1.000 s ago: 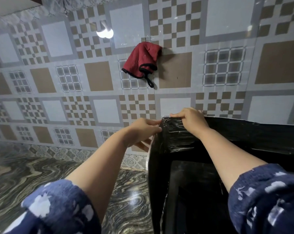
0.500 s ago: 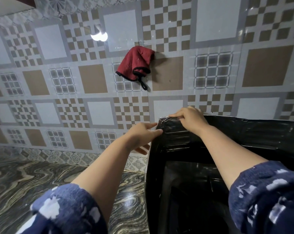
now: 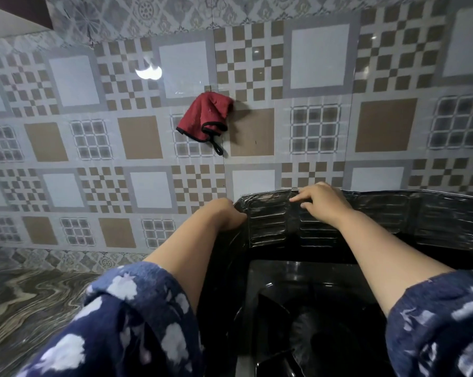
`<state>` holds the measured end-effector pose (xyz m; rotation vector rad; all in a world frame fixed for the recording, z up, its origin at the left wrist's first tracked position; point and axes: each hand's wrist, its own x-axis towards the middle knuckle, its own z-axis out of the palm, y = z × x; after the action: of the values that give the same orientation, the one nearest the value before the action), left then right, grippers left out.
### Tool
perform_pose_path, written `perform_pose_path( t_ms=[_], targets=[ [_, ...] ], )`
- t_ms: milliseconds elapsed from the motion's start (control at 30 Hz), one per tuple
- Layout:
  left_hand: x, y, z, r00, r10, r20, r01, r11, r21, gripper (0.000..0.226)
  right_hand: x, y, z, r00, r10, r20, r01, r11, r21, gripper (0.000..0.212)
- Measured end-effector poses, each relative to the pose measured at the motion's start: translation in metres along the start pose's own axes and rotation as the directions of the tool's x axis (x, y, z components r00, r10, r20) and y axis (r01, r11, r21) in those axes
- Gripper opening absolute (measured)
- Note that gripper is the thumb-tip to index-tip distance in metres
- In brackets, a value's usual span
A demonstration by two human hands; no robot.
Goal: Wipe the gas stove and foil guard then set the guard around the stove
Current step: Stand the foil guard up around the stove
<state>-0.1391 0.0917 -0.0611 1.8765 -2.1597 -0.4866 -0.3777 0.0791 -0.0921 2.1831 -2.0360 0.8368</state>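
Note:
The dark, ribbed foil guard point(image 3: 393, 216) stands upright against the tiled wall and wraps round the back and left side of the black gas stove point(image 3: 297, 308). My right hand point(image 3: 322, 202) lies over the guard's top edge at the back, fingers spread on the foil. My left hand point(image 3: 224, 213) is at the guard's back-left corner, curled over its top edge, with the fingertips hidden behind the foil. A burner shows dimly at the bottom of the stove.
A red cloth with black trim point(image 3: 205, 118) hangs on the patterned tiled wall point(image 3: 74, 83) above the guard. A glossy marbled countertop point(image 3: 31, 303) stretches to the left of the stove. My blue patterned sleeves fill the lower corners.
The view tilted down and moved closer, so the stove top shows more. My left hand went from beside the corner onto the guard's edge; my right hand shifted right along the top edge.

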Motion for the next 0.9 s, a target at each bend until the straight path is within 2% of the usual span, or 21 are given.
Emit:
perform_pose_path(
  t_ms=[133, 233, 300, 367, 467, 567, 767, 900],
  targets=[
    [0.001, 0.011, -0.001, 0.999, -0.046, 0.02, 0.044, 0.996, 0.082, 0.046, -0.003, 0.012, 0.0, 1.0, 0.012, 0.023, -0.012, 1.0, 0.0, 0.029],
    [0.001, 0.013, 0.0, 0.998, -0.054, 0.031, 0.052, 0.997, 0.065, 0.039, -0.001, 0.01, 0.008, 0.999, -0.011, 0.038, 0.011, 1.0, 0.007, 0.03],
    [0.0, 0.014, 0.0, 0.994, -0.057, 0.093, 0.053, 0.997, 0.052, 0.038, 0.003, 0.004, 0.015, 0.998, -0.048, 0.041, 0.049, 0.999, -0.003, 0.032],
    [0.0, 0.014, 0.0, 0.991, -0.04, 0.128, 0.041, 0.999, -0.01, 0.047, 0.01, -0.006, 0.024, 0.995, -0.087, 0.041, 0.088, 0.996, -0.008, 0.035],
    [-0.003, 0.012, 0.001, 0.995, 0.002, 0.098, 0.014, 0.987, -0.163, 0.061, 0.024, -0.024, 0.037, 0.99, -0.138, -0.004, 0.138, 0.99, 0.021, 0.037],
    [-0.005, 0.007, 0.007, 0.996, 0.026, 0.086, -0.001, 0.96, -0.281, 0.057, 0.036, -0.037, 0.052, 0.988, -0.151, -0.041, 0.152, 0.988, 0.037, 0.037],
    [0.0, -0.001, 0.012, 0.998, 0.05, 0.025, -0.035, 0.916, -0.4, 0.053, 0.055, -0.038, 0.068, 0.989, -0.111, -0.101, 0.123, 0.986, 0.114, 0.032],
    [0.003, -0.001, 0.014, 0.999, 0.034, -0.011, -0.035, 0.883, -0.469, 0.05, 0.065, -0.042, 0.07, 0.993, -0.096, -0.072, 0.107, 0.979, 0.172, 0.024]
  ],
)
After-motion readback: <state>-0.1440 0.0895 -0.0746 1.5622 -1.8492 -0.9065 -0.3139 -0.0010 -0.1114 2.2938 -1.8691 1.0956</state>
